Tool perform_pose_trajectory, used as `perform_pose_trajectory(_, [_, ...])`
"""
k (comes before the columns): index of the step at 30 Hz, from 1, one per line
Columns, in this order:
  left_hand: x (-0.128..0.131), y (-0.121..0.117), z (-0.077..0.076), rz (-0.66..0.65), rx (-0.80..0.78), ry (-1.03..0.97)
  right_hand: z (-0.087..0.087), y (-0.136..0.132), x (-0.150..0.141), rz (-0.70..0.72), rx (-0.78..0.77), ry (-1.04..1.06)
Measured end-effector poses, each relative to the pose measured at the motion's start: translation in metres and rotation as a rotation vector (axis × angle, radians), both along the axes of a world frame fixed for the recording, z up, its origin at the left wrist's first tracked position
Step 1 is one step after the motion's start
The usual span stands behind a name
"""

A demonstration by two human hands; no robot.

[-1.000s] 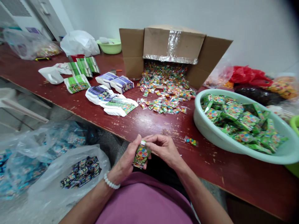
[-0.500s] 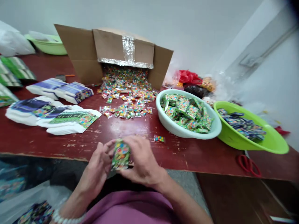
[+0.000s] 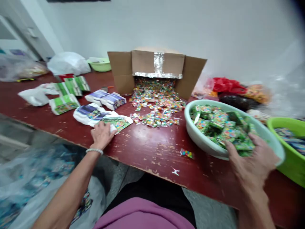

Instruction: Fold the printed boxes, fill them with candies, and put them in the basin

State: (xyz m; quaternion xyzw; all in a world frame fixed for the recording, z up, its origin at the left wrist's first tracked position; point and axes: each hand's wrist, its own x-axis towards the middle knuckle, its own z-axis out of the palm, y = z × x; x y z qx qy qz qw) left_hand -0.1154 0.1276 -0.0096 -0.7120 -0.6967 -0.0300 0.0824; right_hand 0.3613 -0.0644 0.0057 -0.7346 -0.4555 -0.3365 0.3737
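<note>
My left hand [image 3: 102, 135] reaches out to a stack of flat printed box blanks [image 3: 116, 121] on the red table [image 3: 152, 149]. Its fingers are bent onto the near edge of the top blank. My right hand [image 3: 250, 160] hovers over the near rim of a pale green basin [image 3: 202, 140] heaped with small green boxes [image 3: 219, 122]. The fingers are spread and nothing shows in them; the hand is blurred. A single small candy packet [image 3: 187, 154] lies on the table between my hands.
An open cardboard box [image 3: 157, 63] on its side spills a pile of candy packets [image 3: 157, 108]. More blank stacks [image 3: 106, 98] lie to the left, a bright green basin [image 3: 286, 159] at right. Plastic bags [image 3: 28, 187] sit below the table edge.
Both hands held one small green box together at my lap. Now they are apart: the left has gone to the flat blanks, the right to the pale basin, and the box is out of my hands.
</note>
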Motion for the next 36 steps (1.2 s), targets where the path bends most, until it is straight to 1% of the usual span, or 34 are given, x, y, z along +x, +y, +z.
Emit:
perform_pose_trajectory(2, [-0.001,0.000,-0.001,0.009,0.005,0.035,-0.002,0.001,-0.008,0.031,0.070,-0.019])
perform_pose_trajectory(5, [-0.001,-0.002,-0.001,-0.015,0.019,0.061,0.005,-0.001,-0.029,0.114,0.102,-0.023])
perform_pose_trajectory(8, [0.001,0.000,-0.001,-0.084,0.032,0.066,0.012,-0.003,-0.054,0.212,0.090,-0.059])
perform_pose_trajectory(11, [0.005,0.008,-0.003,-0.127,0.040,0.060,0.013,-0.004,-0.080,0.314,0.019,-0.045])
perform_pose_trajectory(14, [0.007,0.016,-0.005,-0.154,0.037,0.049,0.009,-0.002,-0.105,0.401,-0.051,-0.006])
perform_pose_trajectory(17, [0.007,0.018,-0.005,-0.171,0.044,0.029,0.003,0.002,-0.126,0.487,-0.085,0.017])
perform_pose_trajectory(22, [0.009,0.010,-0.006,-0.167,0.074,-0.058,-0.009,0.007,-0.155,0.620,-0.177,0.046])
perform_pose_trajectory(27, [0.013,0.002,-0.008,-0.144,0.097,-0.246,-0.022,0.008,-0.180,0.732,-0.272,0.108])
perform_pose_trajectory(29, [0.012,-0.003,-0.006,-0.134,0.084,-0.359,-0.027,0.010,-0.188,0.795,-0.294,0.195])
perform_pose_trajectory(31, [0.012,-0.015,-0.002,-0.129,0.051,-0.493,-0.032,0.014,-0.195,0.871,-0.307,0.369])
perform_pose_trajectory(33, [0.015,-0.036,0.003,-0.152,-0.010,-0.638,-0.036,0.022,-0.204,0.924,-0.331,0.649])
perform_pose_trajectory(36, [0.027,-0.083,0.008,-0.248,-0.166,-0.842,-0.036,0.034,-0.218,0.986,-0.375,1.138])
